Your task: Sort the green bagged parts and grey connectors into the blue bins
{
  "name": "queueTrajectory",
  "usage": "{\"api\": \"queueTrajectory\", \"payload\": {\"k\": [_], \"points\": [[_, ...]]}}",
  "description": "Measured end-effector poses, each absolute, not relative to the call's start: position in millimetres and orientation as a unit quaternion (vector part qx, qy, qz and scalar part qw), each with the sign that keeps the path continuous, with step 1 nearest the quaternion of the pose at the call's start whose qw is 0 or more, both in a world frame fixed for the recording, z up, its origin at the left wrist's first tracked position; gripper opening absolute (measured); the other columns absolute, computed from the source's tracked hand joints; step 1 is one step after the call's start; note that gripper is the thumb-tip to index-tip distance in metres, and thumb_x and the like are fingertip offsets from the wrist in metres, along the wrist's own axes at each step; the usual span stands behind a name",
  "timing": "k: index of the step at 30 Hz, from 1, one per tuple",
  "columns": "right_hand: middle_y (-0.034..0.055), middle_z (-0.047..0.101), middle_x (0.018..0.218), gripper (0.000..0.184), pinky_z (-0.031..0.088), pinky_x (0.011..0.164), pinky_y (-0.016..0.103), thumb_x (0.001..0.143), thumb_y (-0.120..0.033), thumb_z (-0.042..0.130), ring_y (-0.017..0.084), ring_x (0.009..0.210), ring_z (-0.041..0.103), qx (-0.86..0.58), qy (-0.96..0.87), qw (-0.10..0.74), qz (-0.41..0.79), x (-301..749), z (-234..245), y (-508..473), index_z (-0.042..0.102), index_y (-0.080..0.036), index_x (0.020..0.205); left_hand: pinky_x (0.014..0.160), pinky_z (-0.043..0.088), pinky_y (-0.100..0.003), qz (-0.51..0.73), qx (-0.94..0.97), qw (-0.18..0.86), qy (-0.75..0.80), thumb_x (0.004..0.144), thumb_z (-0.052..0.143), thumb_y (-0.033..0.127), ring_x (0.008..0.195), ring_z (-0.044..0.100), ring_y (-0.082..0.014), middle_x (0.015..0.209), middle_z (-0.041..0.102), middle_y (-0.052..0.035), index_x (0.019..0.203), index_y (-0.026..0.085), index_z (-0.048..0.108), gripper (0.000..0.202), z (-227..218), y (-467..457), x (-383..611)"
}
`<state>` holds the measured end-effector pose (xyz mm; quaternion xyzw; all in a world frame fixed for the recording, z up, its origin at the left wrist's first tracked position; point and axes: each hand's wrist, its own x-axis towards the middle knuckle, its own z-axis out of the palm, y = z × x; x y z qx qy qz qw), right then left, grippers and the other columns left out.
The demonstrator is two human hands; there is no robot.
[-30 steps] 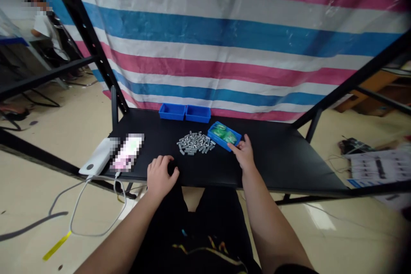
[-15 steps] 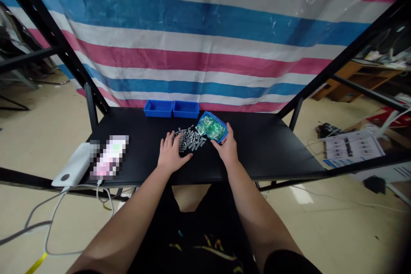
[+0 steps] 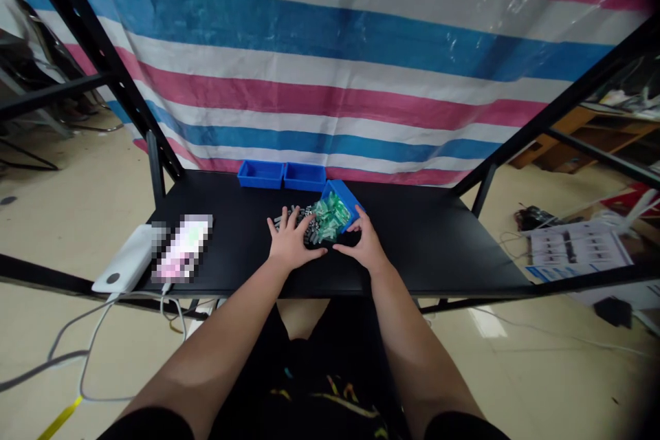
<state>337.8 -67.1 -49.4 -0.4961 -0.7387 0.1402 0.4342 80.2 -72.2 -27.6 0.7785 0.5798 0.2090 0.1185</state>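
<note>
A striped plastic sheet (image 3: 330,100) in pink, white and blue hangs behind a black table (image 3: 427,247). At the table's left end lie a white slab (image 3: 121,265) with a dark round spot and, just to its right, a lit device (image 3: 184,247) whose face is blurred out.

The person's left hand (image 3: 291,242) is spread, fingers apart, palm down over the near left part of a pile. The right hand (image 3: 367,240) holds a tilted blue tray (image 3: 351,201): its fingers bear on the tray's right side, while its thumb stretches out below the near corner; whether the thumb touches the tray cannot be told. The two thumb tips point at each other, near but apart.

The tilted tray lies up and to the left of the right hand, its open side facing the left hand. Behind it, side by side near the sheet, stand two blue trays (image 3: 305,187).

Green packets (image 3: 333,215) spill over the tray's lower edge, between the hands. Grey metal pieces (image 3: 312,235), the smallest things, lie beside the packets and under the left fingers.
</note>
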Motion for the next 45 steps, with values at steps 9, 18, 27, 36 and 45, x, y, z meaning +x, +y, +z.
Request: {"api": "queueTrajectory", "payload": {"k": [9,18,27,36,45], "points": [[0.0179,0.062,0.128,0.091,0.055,0.1,0.053,0.084,-0.056,0.076,0.031,0.11,0.065,-0.601,-0.624,0.495,0.058,330.5,-55.7,-53.4,0.042,-0.018,0.16,0.12,-0.002,-0.084,0.18,0.788,0.119,0.577,0.078,0.067,0.081,0.163,0.014,-0.0434,0.175,0.028,-0.0064,0.155,0.044,0.047,0.089,-20.3,-74.7,80.3],[0.0161,0.063,0.135,0.058,0.057,0.103,0.054,0.088,-0.04,0.076,0.033,0.119,0.065,-0.541,-0.681,0.489,0.064,338.4,-56.1,-59.6,0.059,-0.022,0.141,0.121,0.0,-0.084,0.185,0.788,0.115,0.576,0.08,0.066,0.079,0.163,0.016,-0.0413,0.175,0.027,-0.0064,0.161,0.043,0.038,0.093,-24.0,-74.9,79.0],[0.0078,0.056,0.12,0.059,0.056,0.104,0.049,0.072,-0.042,0.09,0.026,0.114,0.063,-0.508,-0.605,0.6,0.128,341.7,-62.1,-50.4,0.06,-0.023,0.118,0.122,-0.004,-0.082,0.224,0.785,0.138,0.561,0.078,0.073,0.071,0.161,0.021,-0.042,0.169,0.038,-0.0099,0.152,0.036,0.05,0.085,-25.0,-74.2,76.8],[-0.0003,0.053,0.106,0.072,0.057,0.098,0.041,0.066,-0.046,0.089,0.016,0.096,0.064,-0.532,-0.458,0.679,0.216,349.0,-69.1,-43.6,0.041,-0.027,0.116,0.122,0.003,-0.083,0.29,0.761,0.174,0.553,0.079,0.077,0.058,0.158,0.029,-0.0399,0.158,0.051,-0.0083,0.137,0.035,0.058,0.065,-20.9,-76.4,72.4],[0.0036,0.049,0.113,0.07,0.054,0.102,0.043,0.063,-0.048,0.089,0.019,0.103,0.06,-0.552,-0.491,0.669,0.089,346.6,-65.1,-43.6,0.046,-0.023,0.112,0.128,0.007,-0.074,0.368,0.743,0.121,0.545,0.082,0.074,0.044,0.148,0.045,-0.0352,0.143,0.06,-0.0106,0.126,0.029,0.062,0.048,-10.7,-93.6,66.0]]}}
